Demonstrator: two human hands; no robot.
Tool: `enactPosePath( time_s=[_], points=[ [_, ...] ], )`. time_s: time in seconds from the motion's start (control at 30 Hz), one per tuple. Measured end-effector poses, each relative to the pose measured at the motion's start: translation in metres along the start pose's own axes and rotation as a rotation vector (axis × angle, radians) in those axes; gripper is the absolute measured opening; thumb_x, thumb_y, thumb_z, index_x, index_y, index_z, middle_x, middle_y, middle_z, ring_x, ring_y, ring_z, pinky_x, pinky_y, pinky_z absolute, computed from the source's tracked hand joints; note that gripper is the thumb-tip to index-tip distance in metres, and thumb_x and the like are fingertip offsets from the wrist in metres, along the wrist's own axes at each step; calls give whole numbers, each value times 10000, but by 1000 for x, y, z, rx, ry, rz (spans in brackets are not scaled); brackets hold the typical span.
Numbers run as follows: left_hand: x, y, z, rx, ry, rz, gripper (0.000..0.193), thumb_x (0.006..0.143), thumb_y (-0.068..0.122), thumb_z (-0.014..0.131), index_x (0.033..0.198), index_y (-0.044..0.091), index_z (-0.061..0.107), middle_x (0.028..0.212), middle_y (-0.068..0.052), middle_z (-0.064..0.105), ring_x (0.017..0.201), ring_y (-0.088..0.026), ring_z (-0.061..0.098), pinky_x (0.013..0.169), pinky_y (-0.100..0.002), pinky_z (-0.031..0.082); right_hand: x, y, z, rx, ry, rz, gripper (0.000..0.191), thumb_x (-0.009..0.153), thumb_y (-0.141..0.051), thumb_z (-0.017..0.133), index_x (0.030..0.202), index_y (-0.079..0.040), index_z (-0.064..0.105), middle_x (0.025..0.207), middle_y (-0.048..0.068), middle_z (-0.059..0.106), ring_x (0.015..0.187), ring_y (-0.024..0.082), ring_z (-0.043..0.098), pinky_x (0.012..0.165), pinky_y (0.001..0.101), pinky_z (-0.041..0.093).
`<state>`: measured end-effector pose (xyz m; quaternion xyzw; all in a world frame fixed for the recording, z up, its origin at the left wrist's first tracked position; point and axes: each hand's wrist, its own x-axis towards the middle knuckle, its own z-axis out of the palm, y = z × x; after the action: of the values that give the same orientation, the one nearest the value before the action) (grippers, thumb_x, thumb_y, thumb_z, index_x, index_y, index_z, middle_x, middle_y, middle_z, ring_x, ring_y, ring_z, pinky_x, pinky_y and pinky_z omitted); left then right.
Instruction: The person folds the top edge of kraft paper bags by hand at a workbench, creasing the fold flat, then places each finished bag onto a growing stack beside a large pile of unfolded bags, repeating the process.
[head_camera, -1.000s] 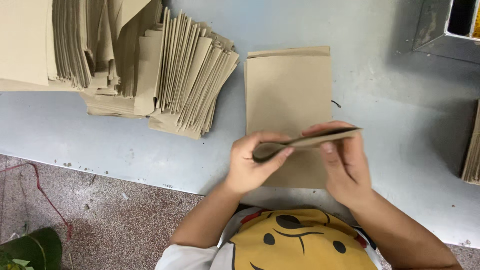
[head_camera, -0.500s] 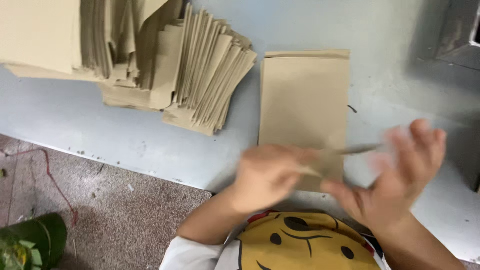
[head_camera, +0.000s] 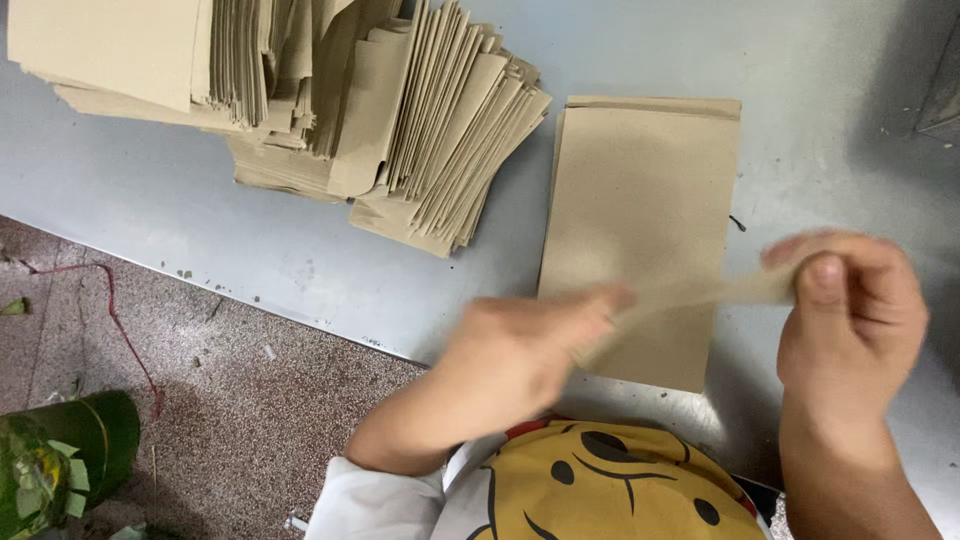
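Left hand (head_camera: 515, 350) and right hand (head_camera: 850, 320) pinch opposite ends of a blurred brown paper strip (head_camera: 690, 295), lower centre-right of frame, above a flat paper bag (head_camera: 645, 190) on the grey table (head_camera: 200, 220); stacked bags (head_camera: 400, 130) lie upper left.

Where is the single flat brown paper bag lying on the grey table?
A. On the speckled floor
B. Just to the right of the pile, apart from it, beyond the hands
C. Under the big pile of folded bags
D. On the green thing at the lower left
B: the flat brown bag lies alone on the table, right of the pile.
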<state>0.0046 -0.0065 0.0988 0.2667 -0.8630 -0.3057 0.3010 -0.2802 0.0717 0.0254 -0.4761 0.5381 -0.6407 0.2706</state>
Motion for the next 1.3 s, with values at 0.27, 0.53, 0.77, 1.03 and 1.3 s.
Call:
enactPosePath(
  time_s=[0.27, 0.53, 0.77, 1.03, 1.3],
  points=[
    [0, -39, -66, 878, 725, -352, 334, 1122, 65, 511, 1451, 45, 563, 1183, -92, 742, 785, -150, 701, 675, -285, 531, -2, -21, 40, -799, -870, -282, 469, 768, -471, 782, 1097, -145, 709, 1217, 43, 689, 1175, 287, 611, 955, 420, 483],
    [16, -104, -46, 816, 239, -552, 348, 1073, 337, 661, 1348, 124, 671, 853, -159, 743, 750, -363, 721, 647, -474, 547, -9, -13, 38, -752, -974, -172, 400, 769, -420, 758, 1039, -125, 752, 1264, 15, 705, 1202, 252, 595, 937, 404, 497],
    [3, -95, -47, 836, 455, -302, 594, 1064, 327, 677, 1517, -9, 491, 1366, -252, 652, 1159, -399, 678, 947, -457, 539, 6, 9, 34, -522, -1024, -124, 403, 683, -430, 852, 963, -150, 778, 1211, -1, 725, 1176, 257, 607, 953, 391, 499],
    [8, -98, -44, 786, 358, -367, 433, 1075, 261, 682, 1450, 72, 578, 1426, -169, 647, 1259, -345, 654, 1051, -440, 513, 11, 11, 34, -489, -1032, -165, 399, 677, -410, 863, 948, -132, 768, 1172, 12, 723, 1126, 276, 613, 921, 400, 512],
    [-23, -53, 19, -245, 262, -352, 570, 950, 250, 802, 1425, 119, 515, 1440, -77, 587, 1342, -209, 587, 1096, -401, 515, -26, 28, 1, -420, -675, 326, 153, 885, -129, 732, 1030, -85, 749, 949, 41, 784, 880, 165, 701, 771, 285, 575]
  ],
)
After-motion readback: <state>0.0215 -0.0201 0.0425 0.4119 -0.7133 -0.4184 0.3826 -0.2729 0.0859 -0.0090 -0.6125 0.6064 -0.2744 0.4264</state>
